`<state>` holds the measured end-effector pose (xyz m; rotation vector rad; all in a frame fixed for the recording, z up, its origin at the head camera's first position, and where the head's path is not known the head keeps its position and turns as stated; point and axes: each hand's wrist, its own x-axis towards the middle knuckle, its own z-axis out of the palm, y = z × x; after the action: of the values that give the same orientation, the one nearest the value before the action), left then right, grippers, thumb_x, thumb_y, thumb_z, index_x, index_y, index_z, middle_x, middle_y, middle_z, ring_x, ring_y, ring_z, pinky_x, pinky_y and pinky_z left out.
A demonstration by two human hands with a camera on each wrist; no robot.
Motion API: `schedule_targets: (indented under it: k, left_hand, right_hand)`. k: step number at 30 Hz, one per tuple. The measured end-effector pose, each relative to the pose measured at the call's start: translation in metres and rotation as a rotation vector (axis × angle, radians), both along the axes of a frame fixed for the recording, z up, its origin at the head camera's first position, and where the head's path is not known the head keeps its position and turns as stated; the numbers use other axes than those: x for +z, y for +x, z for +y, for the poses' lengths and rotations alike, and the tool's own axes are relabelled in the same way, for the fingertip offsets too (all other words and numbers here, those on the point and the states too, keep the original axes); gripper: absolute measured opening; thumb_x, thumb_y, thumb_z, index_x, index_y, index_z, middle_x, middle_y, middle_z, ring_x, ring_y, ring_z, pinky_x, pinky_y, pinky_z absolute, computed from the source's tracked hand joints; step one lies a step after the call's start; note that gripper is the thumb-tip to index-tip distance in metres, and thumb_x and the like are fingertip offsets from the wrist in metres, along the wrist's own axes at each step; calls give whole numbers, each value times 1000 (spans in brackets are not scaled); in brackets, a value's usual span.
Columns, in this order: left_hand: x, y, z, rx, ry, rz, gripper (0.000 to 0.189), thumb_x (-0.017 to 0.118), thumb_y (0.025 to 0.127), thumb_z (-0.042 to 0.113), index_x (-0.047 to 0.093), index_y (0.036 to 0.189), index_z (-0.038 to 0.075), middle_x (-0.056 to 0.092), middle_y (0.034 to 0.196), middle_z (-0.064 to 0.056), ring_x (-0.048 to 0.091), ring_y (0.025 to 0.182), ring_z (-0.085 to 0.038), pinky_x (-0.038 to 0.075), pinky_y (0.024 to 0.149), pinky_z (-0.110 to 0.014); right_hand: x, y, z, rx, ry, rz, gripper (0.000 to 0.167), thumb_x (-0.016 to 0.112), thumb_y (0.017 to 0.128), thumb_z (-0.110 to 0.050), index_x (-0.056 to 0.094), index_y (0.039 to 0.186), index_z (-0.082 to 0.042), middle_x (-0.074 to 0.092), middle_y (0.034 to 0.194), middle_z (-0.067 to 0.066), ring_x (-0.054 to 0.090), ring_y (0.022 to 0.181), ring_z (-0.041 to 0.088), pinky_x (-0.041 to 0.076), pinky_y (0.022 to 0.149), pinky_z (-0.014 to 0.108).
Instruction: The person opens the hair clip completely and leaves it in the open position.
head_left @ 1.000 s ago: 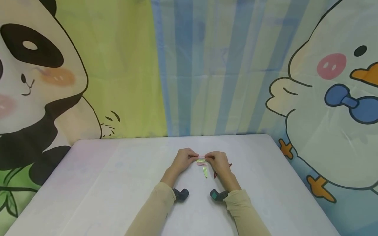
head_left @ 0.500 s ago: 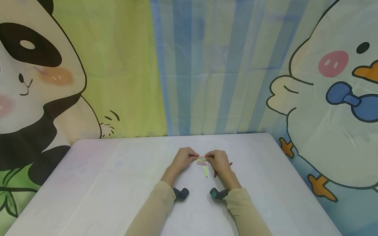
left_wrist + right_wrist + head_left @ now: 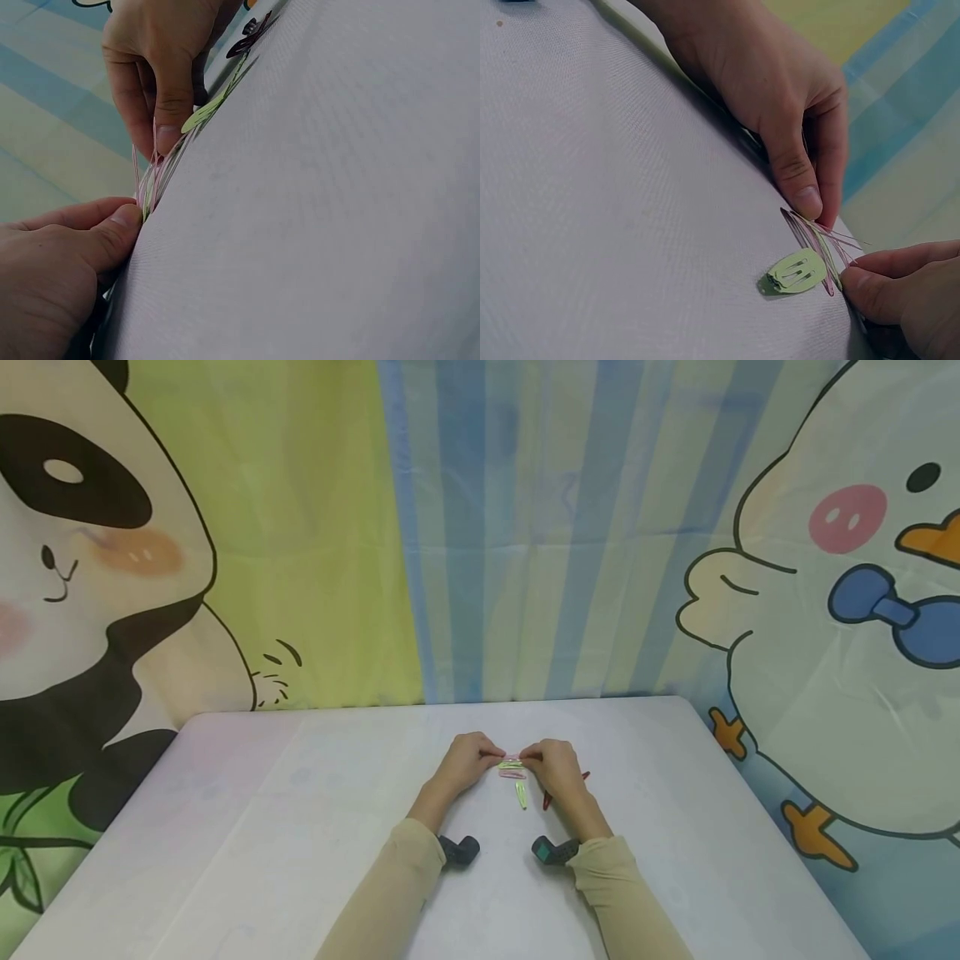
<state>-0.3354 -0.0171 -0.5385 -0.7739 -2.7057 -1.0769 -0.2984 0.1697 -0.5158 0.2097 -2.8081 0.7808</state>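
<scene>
At the far middle of the table, several slim snap hair clips lie side by side in a row. A pink hair clip (image 3: 513, 774) is nearest me, with a green hair clip (image 3: 512, 766) behind it. My left hand (image 3: 465, 766) pinches the row's left end between thumb and index finger. At its right end my right hand (image 3: 553, 768) pinches in the same way. Exactly which clips sit between the fingertips I cannot tell. Another green hair clip (image 3: 798, 271) lies apart, pointing toward me.
Beside and partly behind the right wrist lie a red hair clip (image 3: 547, 800) and another red clip (image 3: 586, 775). Both wrists wear a dark camera mount. The white table (image 3: 300, 860) ends at a patterned curtain (image 3: 517, 568) with a panda and a white bird.
Both hands keep their pinch at the row's ends, with hardly any movement. The head view shifts slightly.
</scene>
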Motion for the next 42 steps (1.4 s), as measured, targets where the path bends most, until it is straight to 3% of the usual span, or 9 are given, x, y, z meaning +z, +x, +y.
schedule_targets:
  k: [13, 25, 34, 42]
  left_hand:
    - [7, 6, 2, 13, -3, -28, 10, 71, 84, 16, 77, 92, 16, 68, 85, 2, 64, 84, -14, 51, 80, -31]
    - [4, 10, 2, -5, 14, -22, 9, 71, 85, 16, 77, 92, 14, 67, 86, 1, 63, 84, -15, 51, 79, -31]
    - [-2, 10, -4, 47, 102, -40, 16, 69, 87, 20, 75, 100, 13, 69, 90, 2, 63, 83, -11, 51, 75, -26]
    - [-3, 16, -11, 131, 171, -56, 16, 68, 88, 24, 75, 100, 15, 68, 90, 3, 60, 81, -10, 49, 75, -27]
  right_hand:
    - [6, 5, 1, -17, 3, -25, 7, 74, 81, -15, 78, 87, -13, 72, 86, 2, 67, 88, 22, 51, 79, 37]
    - [5, 11, 1, -26, -2, -51, 9, 74, 82, -16, 77, 89, -12, 72, 88, 3, 66, 89, 22, 51, 80, 37]
    - [6, 14, 6, -54, -40, -84, 11, 72, 84, -18, 76, 93, -15, 73, 94, 2, 66, 94, 21, 51, 83, 38]
    - [11, 18, 8, -42, -70, -78, 13, 72, 84, -13, 74, 97, -11, 73, 95, 4, 64, 88, 18, 52, 81, 37]
